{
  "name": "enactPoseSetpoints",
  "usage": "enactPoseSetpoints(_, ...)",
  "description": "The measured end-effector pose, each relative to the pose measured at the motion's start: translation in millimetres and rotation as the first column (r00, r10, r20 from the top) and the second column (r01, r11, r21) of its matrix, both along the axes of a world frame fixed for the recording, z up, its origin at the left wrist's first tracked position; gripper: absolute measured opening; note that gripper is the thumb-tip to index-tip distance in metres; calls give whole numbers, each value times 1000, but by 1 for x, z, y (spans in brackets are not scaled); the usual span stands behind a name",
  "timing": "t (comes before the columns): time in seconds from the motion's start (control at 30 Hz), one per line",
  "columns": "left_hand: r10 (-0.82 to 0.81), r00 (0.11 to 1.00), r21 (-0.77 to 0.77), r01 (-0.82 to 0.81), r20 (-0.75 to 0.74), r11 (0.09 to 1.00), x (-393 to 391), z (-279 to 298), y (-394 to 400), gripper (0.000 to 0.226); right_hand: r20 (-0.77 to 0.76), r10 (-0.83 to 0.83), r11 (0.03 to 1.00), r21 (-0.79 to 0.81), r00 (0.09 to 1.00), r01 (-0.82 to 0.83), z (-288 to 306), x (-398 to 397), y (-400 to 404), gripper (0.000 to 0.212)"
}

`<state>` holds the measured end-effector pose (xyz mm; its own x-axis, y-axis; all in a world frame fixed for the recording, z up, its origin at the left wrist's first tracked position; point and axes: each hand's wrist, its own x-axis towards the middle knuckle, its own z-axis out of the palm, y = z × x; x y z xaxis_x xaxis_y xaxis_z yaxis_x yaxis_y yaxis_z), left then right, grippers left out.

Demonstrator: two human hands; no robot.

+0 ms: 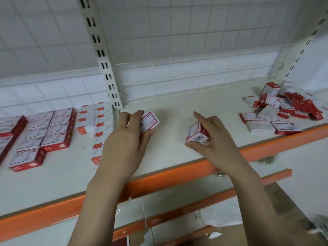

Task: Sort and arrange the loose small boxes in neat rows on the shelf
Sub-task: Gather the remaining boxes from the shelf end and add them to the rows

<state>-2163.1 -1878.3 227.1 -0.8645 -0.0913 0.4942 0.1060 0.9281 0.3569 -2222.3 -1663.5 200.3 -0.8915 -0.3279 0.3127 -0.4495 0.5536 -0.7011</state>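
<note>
From the head camera, you are looking down at a pale shelf [177, 110] with an orange front edge [177, 167], and both your bare hands are over its middle.

Your left hand [124, 139] sits at about 9 o'clock from centre, its fingers curled round a small red-and-white box [150, 120]; the box is tilted, its label face turned up toward you, thumb below and fingertips above.

Your right hand [214, 137] lies at about 3 o'clock from centre, closed on another small box [197, 133] with a barcode on its near end. It may be gripping more than one box, but the blur makes that hard to settle.

The two hands are well apart, with bare shelf between them.

At 9 o'clock, far left, boxes already lie flat in neat rows [48, 132], touching side by side, with a narrower column [99, 128] just beside your left wrist.

At 2 o'clock, far right, a loose heap of boxes [282, 107] lies jumbled near the shelf edge, some flat, some tipped on others.

Behind the shelf, a slotted upright post [104, 64] rises at 11 o'clock against a white wire grid back panel [177, 41].
</note>
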Motion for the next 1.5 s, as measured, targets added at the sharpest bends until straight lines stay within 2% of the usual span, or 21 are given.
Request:
enactPoseSetpoints(0.2, -8, 1000, -23, 9, 16, 1000, 43, -2, -69, 45, 90, 47, 998, -48, 995, -43, 2, 51, -65, 83)
enactPoseSetpoints(0.37, -24, 999, -25, 25, 39, 999, 69, -4, -103, 48, 12, 12, 1000, -29, 1000, -12, 3, 78, -98, 55)
enactPoseSetpoints(0.5, -20, 999, -4, 21, 37, 1000, 81, -4, -115, 49, -23, 21, 999, 28, 1000, -20, 4, 88, -108, 71)
enactPoseSetpoints(0.73, -10, 1000, -1, 10, 19, 1000, 86, -2, -119, 48, -18, 45, 999, -7, 999, -45, 13, 89, -109, 76)
enactPoseSetpoints(0.9, 2, 1000, -17, -1, 26, 1000, 85, -1, -115, 47, 45, 8, 999, -38, 999, -6, 15, 85, -106, 58)
enactPoseSetpoints(1.03, 18, 999, -10, -17, 36, 1000, 84, -4, -110, 48, 69, 59, 996, -67, 996, -55, 14, 82, -103, 39)
enactPoseSetpoints(1.2, 65, 997, -23, -64, 49, 998, 86, -5, -101, 48, 131, 128, 985, -135, 983, -111, 9, 75, -100, 44)
enactPoseSetpoints(1.37, 97, 993, -24, -95, 64, 995, 87, -6, -98, 48, 24, 172, 982, -88, 985, -169, 2, 65, -106, 26)
enactPoseSetpoints(1.5, 121, 991, -25, -119, 62, 993, 86, -6, -97, 49, 52, 218, 971, -114, 975, -211, 0, 59, -110, 23)
